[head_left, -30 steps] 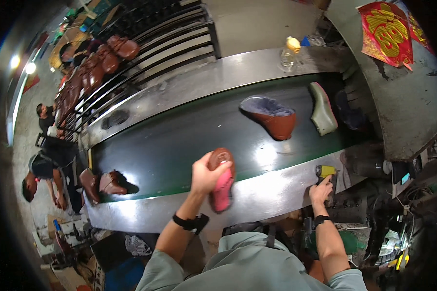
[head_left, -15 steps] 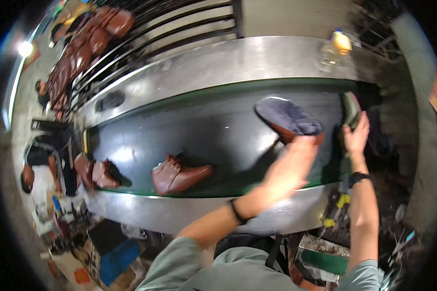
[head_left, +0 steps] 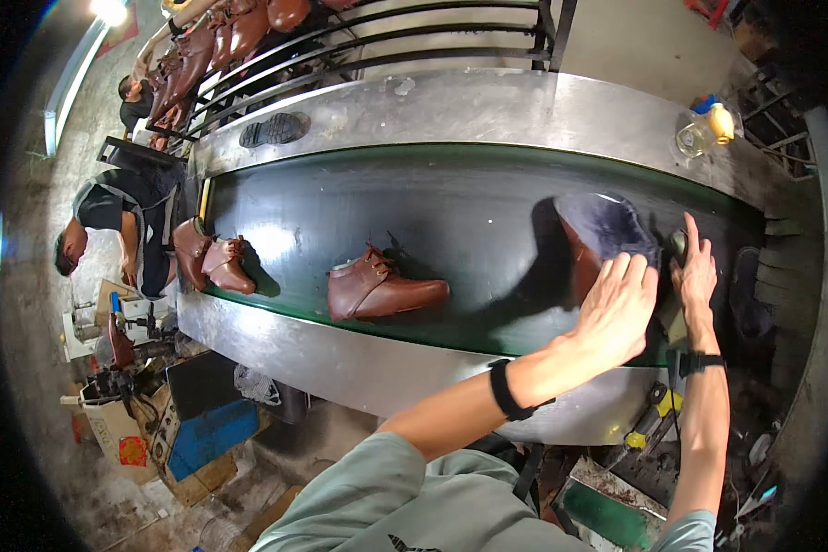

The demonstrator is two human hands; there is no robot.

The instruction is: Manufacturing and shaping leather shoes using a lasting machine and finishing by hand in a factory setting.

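Observation:
My left hand (head_left: 621,308) is closed on a brown leather shoe (head_left: 587,262), tilted with its grey, dull underside (head_left: 607,221) facing up and away from me. Beside it, my right hand (head_left: 697,271) has its index finger stretched out. Its thumb and other fingers are round a narrow olive-green object (head_left: 673,322) with a dark rounded end; its kind I cannot make out. Another brown lace-up ankle boot (head_left: 386,287) lies on the dark belt (head_left: 414,202), left of my hands. Farther left stands a pair of brown boots (head_left: 225,265).
Metal ledges (head_left: 368,120) border the belt. A black sole (head_left: 274,130) and a clear jar (head_left: 690,140) sit on the far ledge. Beyond is a black rack (head_left: 432,46) with several brown shoes. A co-worker (head_left: 110,221) bends at the left end. Yellow-handled tools (head_left: 649,419) lie near my right forearm.
The shoe in my left hand has turned, its underside now more to the right. My right hand's index finger has stretched out. The view has shifted, so the boots sit differently in the picture.

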